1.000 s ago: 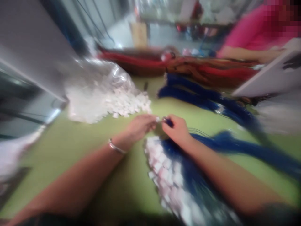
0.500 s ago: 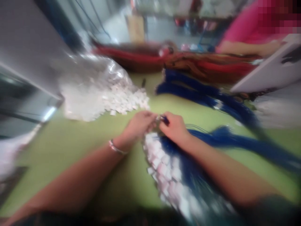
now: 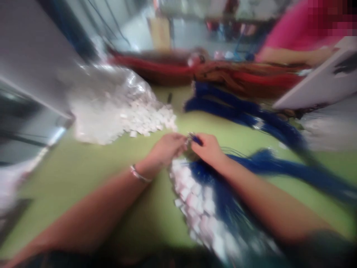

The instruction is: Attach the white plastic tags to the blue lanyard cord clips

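Head view: your blue bundle (image 3: 221, 191), white-capped and seemingly done, lies nearer you than your right hand (image 3: 207, 147); a loose white heap (image 3: 145, 119) remains beyond your left hand (image 3: 168, 147), whose hold blur hides. Your right hand grips blue wire ends (image 3: 198, 140).

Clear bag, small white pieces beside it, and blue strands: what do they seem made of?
Clear bag: thin, glossy plastic film, by its bright glints. White pieces: probably plastic, given their blocky, alike shapes; blur hides the finish. Blue strands: perhaps smooth plastic-coated wire, being thin and bendy, though blur leaves that open.
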Demonstrator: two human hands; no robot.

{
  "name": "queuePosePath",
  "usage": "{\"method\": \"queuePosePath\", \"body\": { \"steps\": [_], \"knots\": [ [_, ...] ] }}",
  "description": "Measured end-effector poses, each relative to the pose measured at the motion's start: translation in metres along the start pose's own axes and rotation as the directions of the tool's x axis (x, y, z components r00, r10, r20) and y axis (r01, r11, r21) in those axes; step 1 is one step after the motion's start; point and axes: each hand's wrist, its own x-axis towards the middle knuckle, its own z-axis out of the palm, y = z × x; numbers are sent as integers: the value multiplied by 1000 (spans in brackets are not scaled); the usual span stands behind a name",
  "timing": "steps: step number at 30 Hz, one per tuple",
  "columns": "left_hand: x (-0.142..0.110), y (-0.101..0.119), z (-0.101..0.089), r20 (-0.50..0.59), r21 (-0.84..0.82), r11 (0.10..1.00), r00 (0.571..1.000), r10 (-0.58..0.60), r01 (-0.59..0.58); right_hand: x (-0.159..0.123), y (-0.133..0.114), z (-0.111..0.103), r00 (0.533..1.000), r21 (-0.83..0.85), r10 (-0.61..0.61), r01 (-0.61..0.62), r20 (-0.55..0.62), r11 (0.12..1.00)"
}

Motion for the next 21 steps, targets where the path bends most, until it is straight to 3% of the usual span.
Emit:
{"method": "queuePosePath", "body": {
  "steps": [5, 9, 11, 13, 15, 18, 21],
  "knots": [
    [-4, 3, -3, 79, 256, 959, 992, 102, -119, 4, -2, -4, 997, 143, 77, -75, -10, 987],
    [-5, 11, -15, 183, 517, 821, 968, 169, -241, 8, -5, -9, 981, 366, 191, -169, -26, 915],
    [-1, 16, -22, 91, 621, 738, 960, 266, -263, 8, -6, -8, 977, 434, 211, -193, 8, 880],
    [7, 18, -26, -32, 708, 650, 907, 420, -276, 7, -8, -6, 974, 458, 225, -210, 23, 863],
    [17, 15, -28, -26, 779, 551, 864, 503, -298, 5, -10, -4, 972, 460, 231, -225, 43, 859],
    [29, 4, -28, 88, 851, 424, 880, 466, -309, 4, -11, -1, 974, 434, 224, -212, 25, 876],
    [33, -5, -27, 85, 883, 375, 883, 461, -281, 5, -10, 0, 983, 403, 176, -141, -50, 904]
  ]
}}
